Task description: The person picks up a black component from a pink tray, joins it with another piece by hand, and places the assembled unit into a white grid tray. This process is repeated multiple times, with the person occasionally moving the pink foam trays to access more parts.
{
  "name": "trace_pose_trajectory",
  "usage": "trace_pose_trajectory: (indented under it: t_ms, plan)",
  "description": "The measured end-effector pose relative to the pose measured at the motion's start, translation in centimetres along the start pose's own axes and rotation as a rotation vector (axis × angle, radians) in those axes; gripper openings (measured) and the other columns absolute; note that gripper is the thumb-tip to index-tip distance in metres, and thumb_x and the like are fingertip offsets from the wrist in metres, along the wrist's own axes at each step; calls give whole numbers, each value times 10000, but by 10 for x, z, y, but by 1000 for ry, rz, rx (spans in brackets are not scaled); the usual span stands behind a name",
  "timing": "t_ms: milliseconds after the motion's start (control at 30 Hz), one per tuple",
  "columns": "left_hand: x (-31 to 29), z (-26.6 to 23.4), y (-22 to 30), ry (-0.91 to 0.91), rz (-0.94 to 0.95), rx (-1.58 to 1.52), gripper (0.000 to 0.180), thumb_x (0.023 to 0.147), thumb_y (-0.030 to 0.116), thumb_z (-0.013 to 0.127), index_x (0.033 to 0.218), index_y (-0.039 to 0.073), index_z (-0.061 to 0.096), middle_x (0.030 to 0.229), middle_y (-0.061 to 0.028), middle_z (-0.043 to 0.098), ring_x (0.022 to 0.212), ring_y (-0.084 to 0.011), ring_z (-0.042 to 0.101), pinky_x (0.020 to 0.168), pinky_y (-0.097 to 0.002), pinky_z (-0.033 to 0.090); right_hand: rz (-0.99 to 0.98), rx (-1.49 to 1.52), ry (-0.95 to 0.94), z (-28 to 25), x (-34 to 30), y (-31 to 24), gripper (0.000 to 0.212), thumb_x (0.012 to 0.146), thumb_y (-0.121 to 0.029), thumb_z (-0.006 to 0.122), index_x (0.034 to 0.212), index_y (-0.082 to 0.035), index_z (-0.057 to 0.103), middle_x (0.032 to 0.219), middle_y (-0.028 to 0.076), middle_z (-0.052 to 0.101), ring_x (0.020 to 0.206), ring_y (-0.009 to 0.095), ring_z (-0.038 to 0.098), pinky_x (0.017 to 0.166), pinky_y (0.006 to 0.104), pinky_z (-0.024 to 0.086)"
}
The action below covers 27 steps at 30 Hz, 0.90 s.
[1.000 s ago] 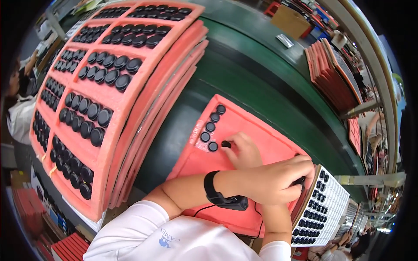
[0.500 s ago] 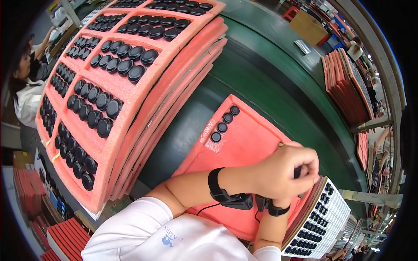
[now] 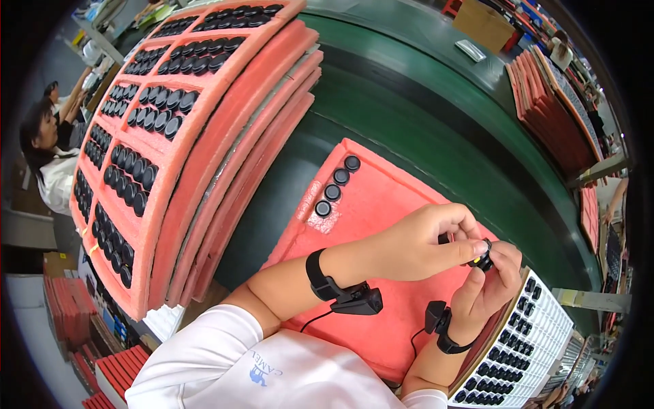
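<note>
In front of me my left hand point(image 3: 436, 242) is closed. A small black piece point(image 3: 444, 238) shows between its curled fingers, and its thumb tip presses on a black round part point(image 3: 484, 263) with a small yellow spot. My right hand point(image 3: 496, 276) pinches that same part from the other side. Both hands are above a pink foam tray point(image 3: 381, 204). Along the tray's far left edge sits a short row of black round caps point(image 3: 332, 192). The exact kind of the held pieces is partly hidden by the fingers.
At left, a tall stack of pink foam trays point(image 3: 225, 177) carries many black caps. A white gridded tray point(image 3: 538, 341) with black parts stands at right. Beyond runs a green belt point(image 3: 381, 88). More trays point(image 3: 545, 102) and a cardboard box point(image 3: 482, 26) are farther off. People work at left.
My right hand, mostly hidden behind the left before, now shows beside it with the black part. The left thumb has come onto that part. The whole view has shifted slightly.
</note>
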<state>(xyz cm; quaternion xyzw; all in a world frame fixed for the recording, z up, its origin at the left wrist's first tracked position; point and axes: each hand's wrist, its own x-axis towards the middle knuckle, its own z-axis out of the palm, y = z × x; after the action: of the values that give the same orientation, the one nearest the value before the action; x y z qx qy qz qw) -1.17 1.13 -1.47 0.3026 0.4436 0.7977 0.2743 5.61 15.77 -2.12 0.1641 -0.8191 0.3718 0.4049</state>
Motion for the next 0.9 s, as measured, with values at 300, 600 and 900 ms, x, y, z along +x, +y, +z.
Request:
trace_pose_trajectory:
  t_ms: [300, 600, 900]
  plan:
    - [1, 3, 1, 7, 187, 233, 239, 822, 51, 630, 1043, 5, 550, 837, -6, 563, 628, -26, 446, 552, -187, 378, -17, -67, -64, -7, 4, -2, 261, 874, -218, 553, 1034, -30, 468, 822, 117, 527, 737, 245, 495, 695, 367, 402]
    - [-5, 1, 9, -99, 165, 203, 306, 786, 25, 643, 1075, 6, 546, 750, 14, 522, 588, -25, 427, 507, -176, 323, -13, 93, -3, -8, 0, -5, 312, 909, -310, 505, 1022, -22, 470, 811, 119, 527, 670, 210, 486, 639, 346, 406]
    - [-6, -12, 8, -77, -41, -227, 392, 848, 204, 621, 1127, -51, 514, 925, -101, 618, 588, -46, 416, 490, -181, 315, 740, 1632, 23, -4, 1, -14, 316, 945, -323, 431, 1031, -22, 475, 874, 120, 528, 655, 141, 473, 555, 266, 388]
